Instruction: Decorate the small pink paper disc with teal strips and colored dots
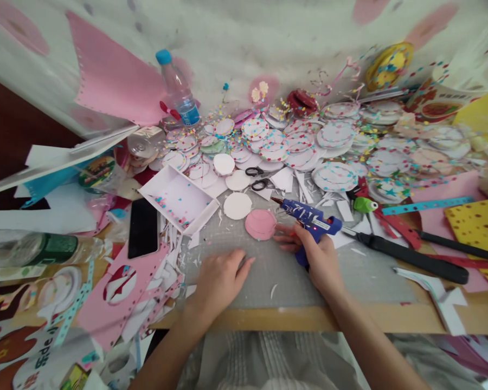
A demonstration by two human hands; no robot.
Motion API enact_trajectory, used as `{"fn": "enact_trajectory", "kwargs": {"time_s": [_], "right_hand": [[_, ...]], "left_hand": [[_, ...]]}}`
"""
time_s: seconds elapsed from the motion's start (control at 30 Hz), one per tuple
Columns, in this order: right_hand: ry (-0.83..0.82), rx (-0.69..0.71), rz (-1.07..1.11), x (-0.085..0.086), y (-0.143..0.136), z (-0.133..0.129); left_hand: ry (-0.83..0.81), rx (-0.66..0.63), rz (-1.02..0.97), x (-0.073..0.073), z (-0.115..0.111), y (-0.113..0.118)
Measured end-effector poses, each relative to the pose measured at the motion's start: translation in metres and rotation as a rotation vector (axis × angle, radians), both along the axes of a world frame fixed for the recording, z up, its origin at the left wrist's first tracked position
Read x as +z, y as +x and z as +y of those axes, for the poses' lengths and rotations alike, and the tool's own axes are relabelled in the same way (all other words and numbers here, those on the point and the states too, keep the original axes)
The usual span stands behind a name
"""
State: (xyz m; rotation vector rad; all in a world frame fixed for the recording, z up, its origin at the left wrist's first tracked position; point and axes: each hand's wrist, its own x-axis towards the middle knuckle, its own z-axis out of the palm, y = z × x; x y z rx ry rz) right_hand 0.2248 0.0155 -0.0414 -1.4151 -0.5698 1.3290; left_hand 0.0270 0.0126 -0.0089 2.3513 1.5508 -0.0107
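I count two hands over one bench point(284, 319). In my right hand point(319, 254) the grip is wrapped around one blue glue gun point(303, 212), its nozzle near one pink disc point(260, 225) lying on the grey mat point(244, 292). My left hand point(219, 276) has its grip loosely open, visibly holding nothing. Beyond lie three plain white discs point(237, 206), one pair of scissors point(261, 180) and one white box point(183, 196).

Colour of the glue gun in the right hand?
Blue body with a small orange trigger; clear in the head view.
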Motion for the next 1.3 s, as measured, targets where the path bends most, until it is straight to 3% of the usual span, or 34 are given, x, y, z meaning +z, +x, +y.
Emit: {"fn": "enact_trajectory", "kwargs": {"time_s": [0.47,1.3], "right_hand": [[-0.003,-0.005,-0.021,0.001,-0.001,0.001],[-0.006,0.013,-0.05,0.003,-0.001,0.0]], "left_hand": [[-0.147,0.077,-0.147,-0.005,0.008,0.01],[-0.126,0.085,-0.129,-0.005,0.009,0.01]]}}
